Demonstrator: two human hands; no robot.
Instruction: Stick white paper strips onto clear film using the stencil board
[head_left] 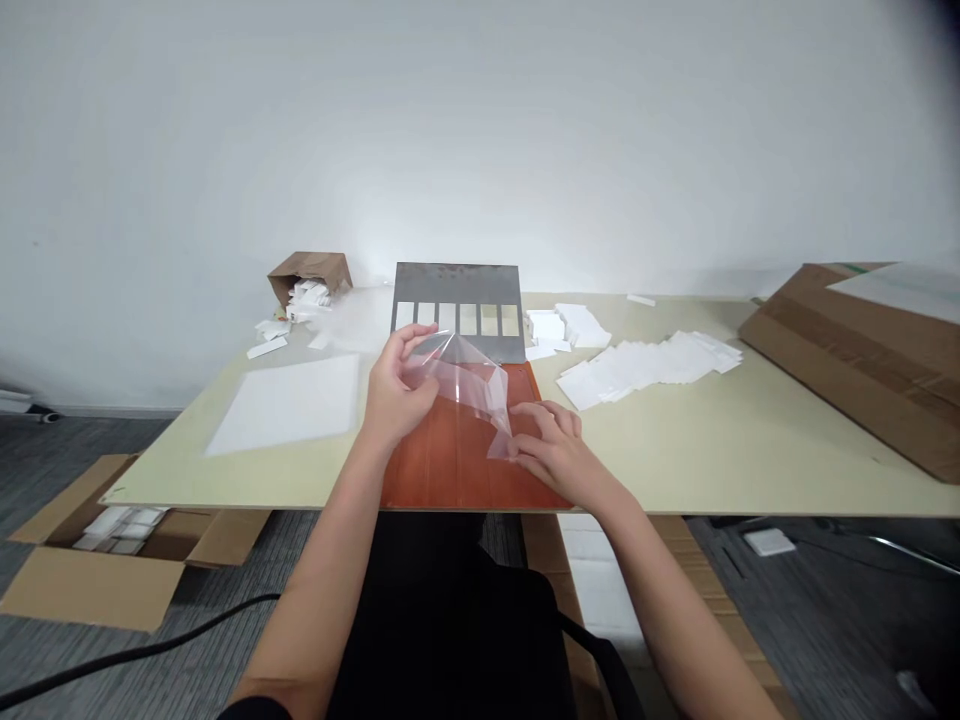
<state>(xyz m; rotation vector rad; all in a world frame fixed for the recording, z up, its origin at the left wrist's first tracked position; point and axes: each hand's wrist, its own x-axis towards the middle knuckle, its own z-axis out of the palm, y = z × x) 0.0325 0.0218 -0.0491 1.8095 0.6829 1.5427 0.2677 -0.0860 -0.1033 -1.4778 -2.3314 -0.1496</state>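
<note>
A clear plastic bag (461, 378), crinkled and shiny, hangs between my two hands above a red-brown mat (442, 465). My left hand (399, 392) grips its upper left side, with the thumb on the near side and the fingers curled behind. At the bag's lower right corner, my right hand (553, 448) pinches the film between thumb and fingers. Whether anything lies inside the bag I cannot tell. Just behind the mat, a grey board (457, 284) bears a row of several pale swatches, and the left hand and bag overlap its lower edge.
Left on the table (712, 450) lies a flat white sheet (289, 402); behind it, a small carton (311, 266) spills white pieces. White cards (652, 362) fan out on the right, near a large cardboard box (862, 360). An open carton (97, 585) stands on the floor.
</note>
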